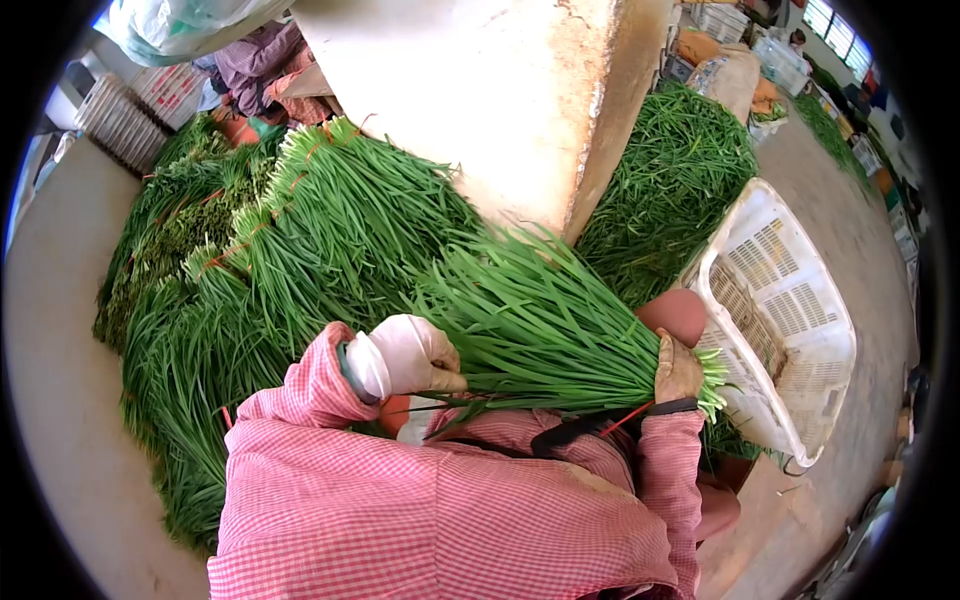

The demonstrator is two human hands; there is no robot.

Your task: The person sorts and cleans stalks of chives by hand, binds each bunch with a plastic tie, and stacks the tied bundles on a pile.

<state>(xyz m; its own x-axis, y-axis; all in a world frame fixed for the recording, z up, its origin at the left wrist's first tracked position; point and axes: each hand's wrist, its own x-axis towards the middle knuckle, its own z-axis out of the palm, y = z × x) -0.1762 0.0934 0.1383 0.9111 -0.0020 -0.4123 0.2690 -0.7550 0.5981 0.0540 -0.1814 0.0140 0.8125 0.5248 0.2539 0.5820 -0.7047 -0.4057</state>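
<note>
My right hand [679,372] is wrapped round the pale stem ends of a thick bunch of garlic chives [560,330], whose long green leaves fan out to the left. A thin red tie [627,418] shows just below the bunch, by my right wrist. My left hand [412,356], in a white glove, has its fingers curled together at the leaf tips. They seem to pinch a few loose chive leaves, some of which droop below the hand. To the left lie many tied chive bundles [350,200], heaped with their pale ends facing up and left.
A white plastic crate [775,300] stands tilted at my right. Behind the bunch rises a pale pillar [500,90] with a worn, rusty edge. Loose chives [670,170] are piled right of it. Stacked crates [120,120] and another person's sleeve [255,65] are at the upper left.
</note>
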